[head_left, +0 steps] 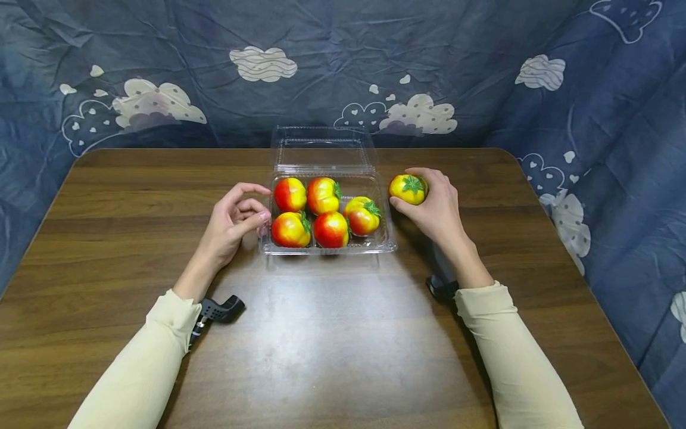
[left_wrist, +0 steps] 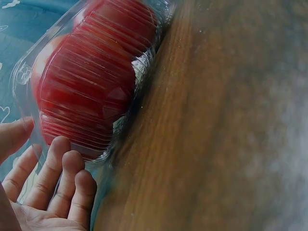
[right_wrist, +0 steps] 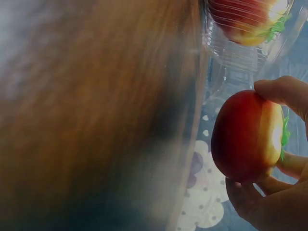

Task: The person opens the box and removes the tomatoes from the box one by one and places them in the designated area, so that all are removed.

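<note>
Right hand (head_left: pixel 438 205) pinches a fruit (head_left: pixel 406 189) just beside the box (head_left: pixel 372 246); left hand (head_left: pixel 224 226) is at the box's other side.
The held fruit, red and yellow with its green leaves up, sits between thumb and fingers, to the right of the box. The left hand's fingers are spread and loosely bent at the box's left wall; whether they all touch it, I cannot tell. Five more fruits (head_left: pixel 331 230) lie inside the clear box, whose lid (head_left: pixel 324 152) stands open at the back, on a brown table (head_left: pixel 311 357).
</note>
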{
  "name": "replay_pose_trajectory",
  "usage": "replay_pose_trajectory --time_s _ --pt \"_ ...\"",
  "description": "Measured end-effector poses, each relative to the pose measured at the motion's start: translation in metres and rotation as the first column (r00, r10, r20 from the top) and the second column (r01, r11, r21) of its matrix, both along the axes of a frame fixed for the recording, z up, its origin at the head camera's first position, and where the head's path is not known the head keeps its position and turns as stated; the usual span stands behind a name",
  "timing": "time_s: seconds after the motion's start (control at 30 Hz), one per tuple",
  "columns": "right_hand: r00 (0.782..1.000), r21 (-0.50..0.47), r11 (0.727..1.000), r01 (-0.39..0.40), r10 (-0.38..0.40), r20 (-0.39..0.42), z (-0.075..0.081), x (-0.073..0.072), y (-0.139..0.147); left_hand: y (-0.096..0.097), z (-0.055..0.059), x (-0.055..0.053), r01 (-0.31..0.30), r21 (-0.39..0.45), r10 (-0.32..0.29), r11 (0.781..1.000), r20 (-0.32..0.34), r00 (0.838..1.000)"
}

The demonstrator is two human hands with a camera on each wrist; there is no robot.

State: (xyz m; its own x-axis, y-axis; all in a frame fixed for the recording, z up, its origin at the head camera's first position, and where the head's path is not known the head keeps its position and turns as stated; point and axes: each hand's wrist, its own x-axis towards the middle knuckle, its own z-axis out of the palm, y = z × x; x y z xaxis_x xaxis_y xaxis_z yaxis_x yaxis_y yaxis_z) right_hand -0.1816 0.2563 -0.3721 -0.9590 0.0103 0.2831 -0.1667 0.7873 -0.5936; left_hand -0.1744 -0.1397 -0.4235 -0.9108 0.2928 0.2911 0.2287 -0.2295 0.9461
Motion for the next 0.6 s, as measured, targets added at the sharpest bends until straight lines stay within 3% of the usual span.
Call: replay_pose_trajectory --time_s 0.37,0.6 --pt "0.995 0.039 0.999 0.000 -0.004 0.102 -0.003 -0.009 -0.008 0.000 -0.002 0.001 -0.019 -0.039 0.019 0.999 -0.009 1.000" --pt "0.992 0.055 0.998 -0.008 0.001 0.123 -0.004 -0.011 -0.005 -0.001 -0.001 0.001 -0.021 -0.045 0.020 0.999 -0.012 1.000"
